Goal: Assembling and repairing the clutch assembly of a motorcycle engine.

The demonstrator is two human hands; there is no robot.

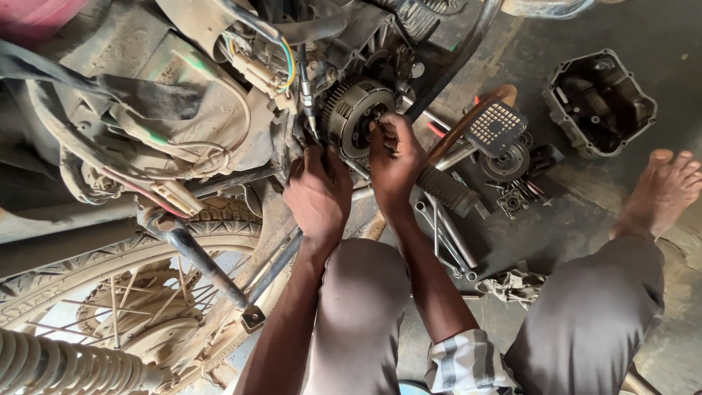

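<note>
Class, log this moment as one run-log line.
left hand: beside clutch drum, grip hidden | right hand: fingers on drum face | engine cover: on floor, apart

A dusty grey concrete floor (658,29) filled the right side of the frame. At the upper right, an open grey metal engine cover (599,102) lay on it, hollow side up. Left of that, near the frame's middle, sat a round dark metal clutch part (507,162) with small springs and bolts (528,189) just beside it. Lower down lay a crumpled dirty rag (516,285). A bare foot (662,192) rested flat at the right edge.
</note>
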